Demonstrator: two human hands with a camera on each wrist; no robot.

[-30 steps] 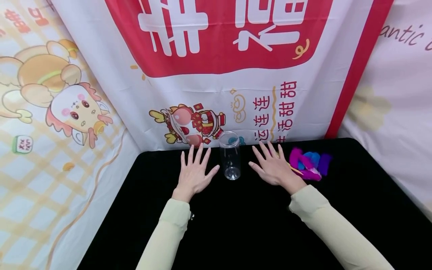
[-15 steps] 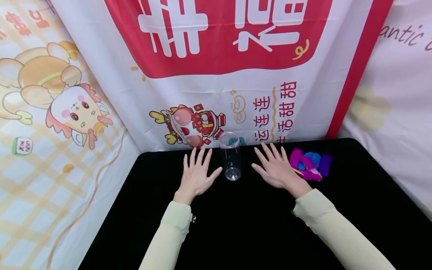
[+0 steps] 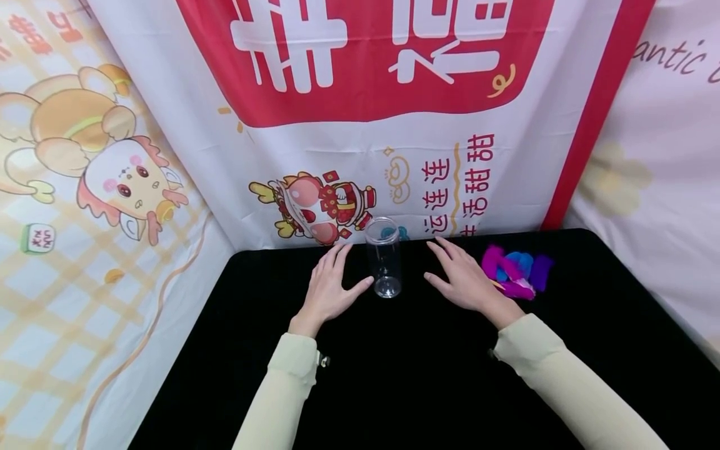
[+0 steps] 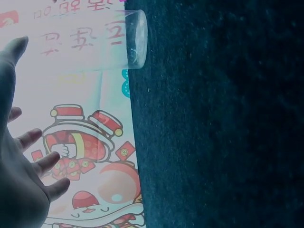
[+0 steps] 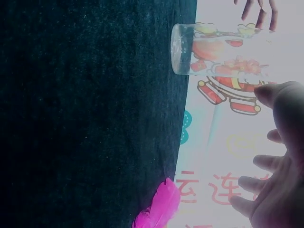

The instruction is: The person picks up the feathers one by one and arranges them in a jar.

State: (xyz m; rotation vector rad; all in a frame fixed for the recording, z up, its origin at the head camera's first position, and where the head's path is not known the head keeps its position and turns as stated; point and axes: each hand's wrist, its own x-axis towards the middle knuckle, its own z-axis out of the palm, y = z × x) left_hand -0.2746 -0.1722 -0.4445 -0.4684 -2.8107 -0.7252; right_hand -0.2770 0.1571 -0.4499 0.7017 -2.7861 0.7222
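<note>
In the head view a clear, tall cylindrical container (image 3: 385, 265) stands upright on the black table, between the two hands. To its left is my left hand (image 3: 329, 287), fingers extended and thumb pointing toward the container. My right hand (image 3: 464, 281) is on the other side, its fingers lightly bent and holding nothing. A small gap shows between each hand and the container. Just right of the right hand lies a pile of magenta, blue and purple feathers (image 3: 516, 272). One magenta feather (image 5: 161, 204) appears at the bottom of the right wrist view.
The black-covered table (image 3: 394, 375) ends at a printed white and red cloth (image 3: 337, 144) hung behind it. A patterned cloth (image 3: 112, 312) hangs on the left, a pale one (image 3: 647, 250) on the right. A thin yellowish stick (image 3: 497, 284) pokes out by the feathers.
Both hands have turned from flat and spread, palms down, to more upright with fingers closer together. The right hand has shifted slightly right. The container and feathers have stayed put.
</note>
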